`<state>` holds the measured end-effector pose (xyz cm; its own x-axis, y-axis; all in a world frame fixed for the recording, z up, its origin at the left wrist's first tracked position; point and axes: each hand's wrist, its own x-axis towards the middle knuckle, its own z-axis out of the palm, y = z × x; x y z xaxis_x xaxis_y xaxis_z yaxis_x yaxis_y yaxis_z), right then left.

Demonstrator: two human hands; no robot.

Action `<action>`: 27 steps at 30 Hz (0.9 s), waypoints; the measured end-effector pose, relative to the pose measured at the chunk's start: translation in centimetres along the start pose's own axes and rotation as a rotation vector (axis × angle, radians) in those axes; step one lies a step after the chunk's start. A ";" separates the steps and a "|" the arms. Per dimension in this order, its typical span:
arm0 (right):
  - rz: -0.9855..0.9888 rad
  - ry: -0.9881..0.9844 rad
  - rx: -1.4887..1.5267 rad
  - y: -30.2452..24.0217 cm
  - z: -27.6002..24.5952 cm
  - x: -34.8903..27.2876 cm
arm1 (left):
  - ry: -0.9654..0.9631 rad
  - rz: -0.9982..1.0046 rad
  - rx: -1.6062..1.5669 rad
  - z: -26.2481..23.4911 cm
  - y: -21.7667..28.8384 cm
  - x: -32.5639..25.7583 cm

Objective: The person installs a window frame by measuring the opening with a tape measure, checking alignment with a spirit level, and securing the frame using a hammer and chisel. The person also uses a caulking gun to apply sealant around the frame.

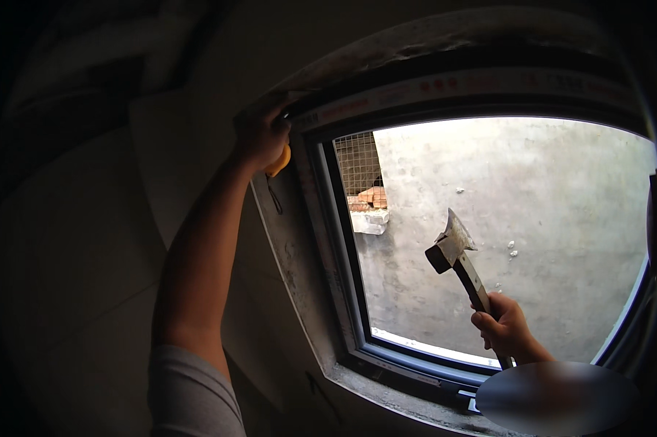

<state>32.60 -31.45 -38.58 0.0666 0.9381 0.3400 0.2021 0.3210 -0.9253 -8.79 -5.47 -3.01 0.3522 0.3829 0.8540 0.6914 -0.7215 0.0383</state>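
Left hand [259, 138] closed on an orange-handled tool [281, 162] (probably a chisel; dim) at the window frame [321, 218] top-left corner, right hand [505, 329] fisted round raised hatchet-hammer [456, 255]: keep tool seated square, strike short, flat face on

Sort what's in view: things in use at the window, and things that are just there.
In use:
- hatchet-like hammer, gripped by the right hand
- orange-handled tool, held by the left hand against the window frame

Just there:
- bricks behind wire mesh outside
- grey outer wall
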 end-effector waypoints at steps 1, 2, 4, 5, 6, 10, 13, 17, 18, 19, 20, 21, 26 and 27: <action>-0.015 0.004 -0.025 -0.1 0.1 -0.2 | 0.010 0.000 0.005 -0.1 0.4 -0.2; -0.025 0.011 -0.048 0.0 0.2 -0.4 | 0.007 -0.002 -0.001 0.0 1.0 -0.3; -0.026 0.016 -0.045 -0.5 0.4 -0.7 | 0.001 -0.005 -0.014 0.2 2.0 -0.3; -0.028 0.009 -0.044 -0.8 0.6 -0.8 | 0.043 0.046 -0.007 0.2 1.7 -0.3; -0.011 0.009 -0.035 -1.0 0.7 -1.0 | 0.085 0.096 -0.001 0.3 1.1 0.0; 0.012 0.006 -0.018 -1.6 1.1 -1.3 | 0.113 0.151 -0.009 0.4 0.6 0.5; 0.016 0.014 -0.038 -2.2 1.3 -1.8 | 0.103 0.158 0.014 0.9 1.8 0.4; -0.110 0.005 -0.080 -2.5 1.7 -1.7 | 0.160 0.272 -0.023 1.4 -0.1 -0.2; -0.251 0.063 -0.220 -2.7 1.9 -1.6 | 0.114 0.188 -0.054 1.6 1.0 -1.4; -0.393 0.121 -0.362 -3.3 2.5 -1.3 | 0.053 0.112 -0.087 1.4 2.2 -2.5; -0.533 0.184 -0.515 -3.9 2.8 -0.9 | 0.001 0.036 -0.126 1.1 3.2 -3.7; -0.624 0.167 -0.659 -4.7 2.4 -0.4 | -0.067 -0.028 -0.176 0.4 4.7 -5.0; -0.862 0.167 -1.079 -12.2 6.2 6.0 | -0.157 -0.136 -0.285 1.5 3.4 -10.7; -0.829 0.167 -1.236 -14.1 7.0 7.6 | -0.161 -0.208 -0.306 1.7 3.6 -11.6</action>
<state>23.44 -27.92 -24.13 -0.3868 0.4973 0.7766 0.9084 0.3506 0.2279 -9.29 -11.50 -13.67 0.3358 0.6069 0.7204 0.5473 -0.7481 0.3752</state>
